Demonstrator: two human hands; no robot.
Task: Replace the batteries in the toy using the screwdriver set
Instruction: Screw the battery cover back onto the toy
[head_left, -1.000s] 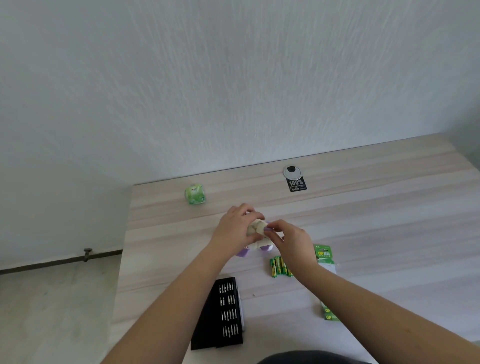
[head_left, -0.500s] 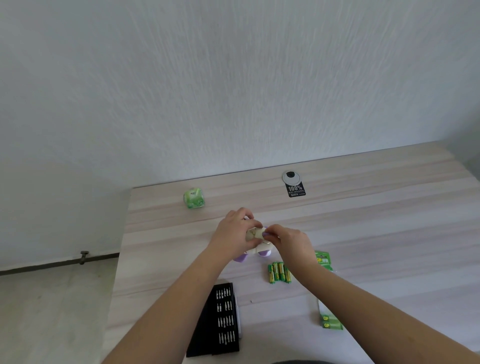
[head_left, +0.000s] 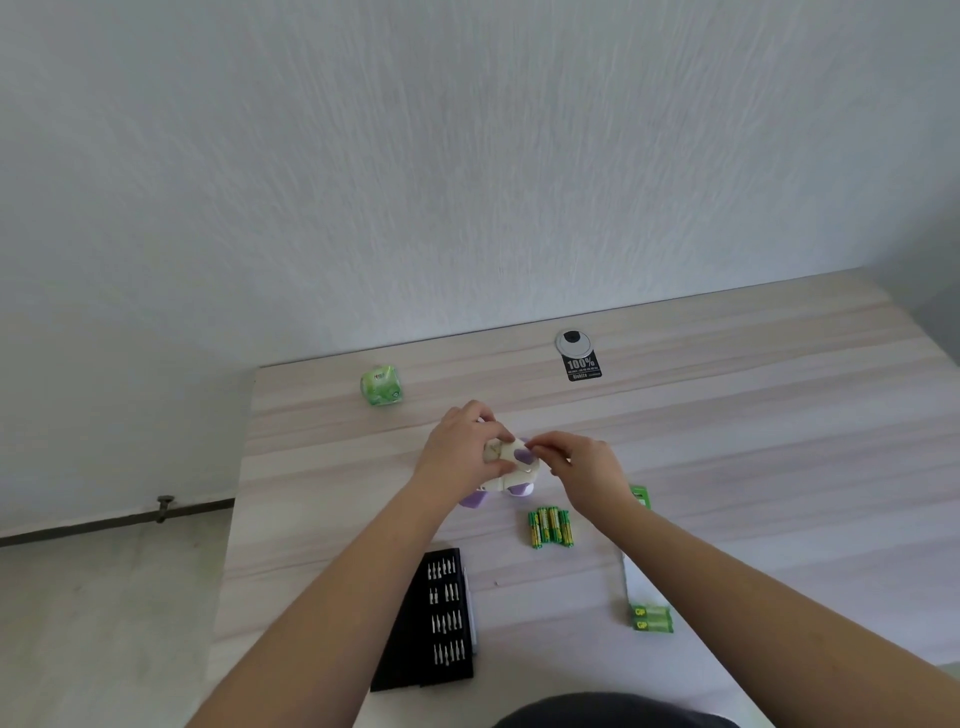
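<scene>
Little has shifted: left hand (head_left: 460, 452) still grips the toy (head_left: 511, 462), right hand (head_left: 582, 465) pinching its top; bit case (head_left: 434, 621) lies open, holding bits.

My left hand (head_left: 460, 452) grips the cream-and-purple toy (head_left: 511, 467) from the left, fingers curled over its top, while my right hand (head_left: 584, 467) pinches at its upper right side; whatever the fingertips hold is too small to tell. Loose green batteries (head_left: 550, 527) lie on the worktop (head_left: 753, 441) just right of the toy. The open black screwdriver set (head_left: 436, 618) sits nearer me, under my left forearm, and a green battery pack (head_left: 649, 616) lies at my right forearm.
</scene>
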